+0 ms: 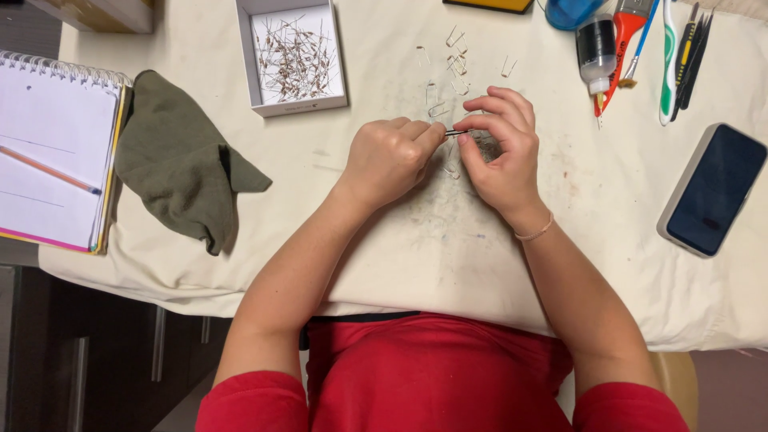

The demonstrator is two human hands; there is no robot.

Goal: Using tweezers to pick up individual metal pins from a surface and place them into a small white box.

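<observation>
1. Head view looks straight down on our two bare hands meeting over a cream cloth-covered table (416,256).
2. Our left hand (390,158) is curled into a loose fist, thumb and forefinger pinched on a thin dark metal tool (457,132), possibly tweezers; the view is too small to settle its kind.
3. Our right hand (500,148) is cupped with fingers arched, thumb and fingertips closed around the tool's far tip. Whatever small piece sits at that tip is hidden by the fingers, and we cannot tell what it is.
4. The tool lies roughly level, bridging the two hands just above the stained patch of cloth.
5. Bent wire pieces (452,60) lie scattered on the cloth just beyond the hands, some touching one another.
6. A shallow white box (292,54) of thin wire components stands beyond the left hand, well apart from it.
7. A crumpled olive cloth (180,164) lies to the left, beside a spiral notebook (56,152) with a pencil on it.
8. To the right we note a dark phone (712,190) face up, a small dropper bottle (596,50), and brushes and hand tools (668,56) near the far edge.
</observation>
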